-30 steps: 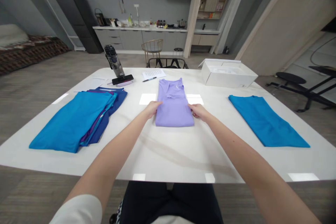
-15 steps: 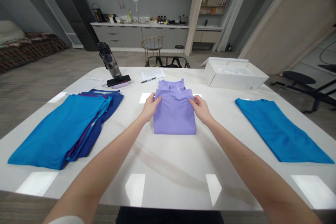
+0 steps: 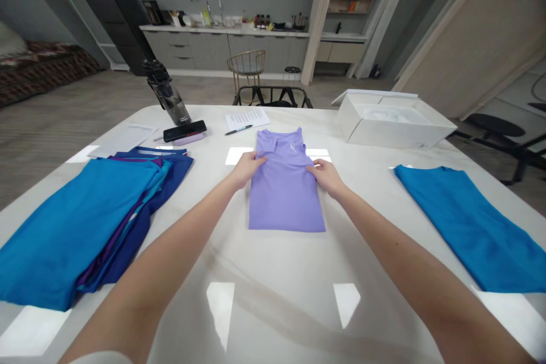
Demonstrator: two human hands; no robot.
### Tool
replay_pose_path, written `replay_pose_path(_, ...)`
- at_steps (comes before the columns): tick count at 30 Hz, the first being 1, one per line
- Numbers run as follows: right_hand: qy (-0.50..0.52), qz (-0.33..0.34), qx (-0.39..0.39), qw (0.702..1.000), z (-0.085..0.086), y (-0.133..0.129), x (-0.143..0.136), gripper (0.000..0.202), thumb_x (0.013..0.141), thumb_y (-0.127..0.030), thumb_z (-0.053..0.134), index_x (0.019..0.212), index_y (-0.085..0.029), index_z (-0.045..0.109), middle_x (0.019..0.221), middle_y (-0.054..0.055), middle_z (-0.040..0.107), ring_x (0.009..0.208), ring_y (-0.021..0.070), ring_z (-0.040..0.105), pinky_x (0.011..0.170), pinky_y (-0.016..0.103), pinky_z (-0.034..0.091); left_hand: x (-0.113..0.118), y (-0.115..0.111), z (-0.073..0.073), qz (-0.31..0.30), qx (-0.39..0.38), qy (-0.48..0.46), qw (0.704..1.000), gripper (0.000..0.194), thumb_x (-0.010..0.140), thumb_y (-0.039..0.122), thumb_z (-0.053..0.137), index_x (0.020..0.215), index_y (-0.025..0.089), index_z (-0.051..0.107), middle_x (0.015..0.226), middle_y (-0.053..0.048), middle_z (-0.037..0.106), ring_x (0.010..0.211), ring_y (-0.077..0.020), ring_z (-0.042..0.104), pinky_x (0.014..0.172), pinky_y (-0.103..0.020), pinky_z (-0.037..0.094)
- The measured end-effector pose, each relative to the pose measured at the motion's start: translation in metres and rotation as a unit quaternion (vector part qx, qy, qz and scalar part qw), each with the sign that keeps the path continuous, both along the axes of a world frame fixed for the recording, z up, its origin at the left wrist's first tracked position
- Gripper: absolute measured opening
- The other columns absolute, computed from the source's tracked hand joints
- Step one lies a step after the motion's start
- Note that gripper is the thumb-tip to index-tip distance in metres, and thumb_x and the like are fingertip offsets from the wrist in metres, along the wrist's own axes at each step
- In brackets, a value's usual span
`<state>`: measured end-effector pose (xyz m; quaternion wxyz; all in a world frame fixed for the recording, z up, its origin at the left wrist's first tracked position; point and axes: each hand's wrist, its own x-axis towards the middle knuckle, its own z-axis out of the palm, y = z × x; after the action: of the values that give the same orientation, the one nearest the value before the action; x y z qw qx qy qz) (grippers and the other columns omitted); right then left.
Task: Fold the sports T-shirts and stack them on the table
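A lilac shirt point(image 3: 285, 199) lies folded into a narrow block in the middle of the white table point(image 3: 273, 273), its collar end pointing away from me. My left hand point(image 3: 248, 167) pinches the upper left edge of the folded layer, thumb on top and the other fingers tucked beneath. On the opposite edge, my right hand point(image 3: 326, 176) grips the cloth between thumb and fingers in the same way. A small pale logo shows near the collar. Both hands sit at about the same height on the shirt.
Several folded shirts, a bright blue one point(image 3: 77, 222) uppermost, are stacked at left. Another blue shirt point(image 3: 473, 222) lies at right. Behind stand a white open box point(image 3: 396, 125), a printed sheet point(image 3: 247, 118), a pen point(image 3: 239, 130), a phone point(image 3: 185, 131) and a handheld vacuum point(image 3: 167, 94).
The folded layer's top edge has come down toward me and lies flatter, showing more of the shirt's collar part. Both hands moved slightly with it. The camera view has shifted a little.
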<state>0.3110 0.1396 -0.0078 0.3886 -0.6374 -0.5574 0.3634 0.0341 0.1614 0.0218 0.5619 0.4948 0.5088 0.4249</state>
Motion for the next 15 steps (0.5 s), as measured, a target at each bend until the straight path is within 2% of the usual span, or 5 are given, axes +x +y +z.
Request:
replay_pose_path(4, 0.064, -0.011, 0.120, 0.991, 0.011, 0.026, 0.000, 0.029, 0.083, -0.047, 0.066, 0.097, -0.022, 0.061, 0.066, -0.005, 0.062, 0.058, 0.0137, 0.054, 0.056, 0.023, 0.040, -0.001, 0.030, 0.021, -0.023, 0.075, -0.064, 0.995, 0.041, 0.072, 0.043, 0.079, 0.104, 0.019, 0.076, 0.096, -0.004, 0.077, 0.088, -0.0217, 0.071, 0.077, -0.031, 0.055)
replay_pose_path(7, 0.002, -0.032, 0.067, 0.997, 0.004, 0.053, -0.003, 0.020, 0.083, -0.038, 0.066, 0.095, -0.021, 0.065, 0.064, -0.003, 0.062, 0.060, 0.0150, 0.057, 0.058, 0.024, 0.042, 0.000, 0.059, 0.007, 0.035, 0.005, -0.013, 0.999, 0.034, 0.068, 0.036, 0.079, 0.096, 0.017, 0.076, 0.085, -0.004, 0.076, 0.077, -0.0203, 0.069, 0.068, -0.030, 0.052)
replay_pose_path(10, -0.085, -0.049, -0.030, 0.995, -0.006, 0.074, -0.005, 0.010, 0.080, -0.026, 0.067, 0.086, -0.019, 0.069, 0.064, -0.001, 0.065, 0.064, 0.0167, 0.060, 0.062, 0.025, 0.043, 0.000, 0.080, -0.016, 0.034, -0.064, 0.073, 0.995, 0.022, 0.064, 0.029, 0.078, 0.081, 0.015, 0.073, 0.076, -0.005, 0.073, 0.073, -0.0210, 0.067, 0.065, -0.030, 0.050)
replay_pose_path(12, -0.091, -0.047, -0.015, 0.995, -0.005, 0.084, -0.005, 0.012, 0.082, -0.027, 0.066, 0.088, -0.019, 0.070, 0.067, 0.000, 0.067, 0.064, 0.0168, 0.061, 0.063, 0.025, 0.043, 0.001, 0.093, -0.022, 0.028, -0.014, 0.080, 0.996, 0.020, 0.065, 0.030, 0.077, 0.079, 0.016, 0.073, 0.075, -0.004, 0.073, 0.075, -0.0211, 0.066, 0.068, -0.030, 0.051)
replay_pose_path(15, -0.049, -0.051, 0.098, 0.993, 0.007, 0.099, -0.005, 0.026, 0.090, -0.039, 0.059, 0.103, -0.019, 0.070, 0.068, -0.001, 0.066, 0.062, 0.0162, 0.058, 0.061, 0.025, 0.043, 0.004, 0.115, -0.011, 0.046, 0.119, 0.013, 0.992, 0.022, 0.073, 0.035, 0.072, 0.086, 0.017, 0.073, 0.081, -0.002, 0.072, 0.081, -0.0195, 0.066, 0.075, -0.029, 0.051)
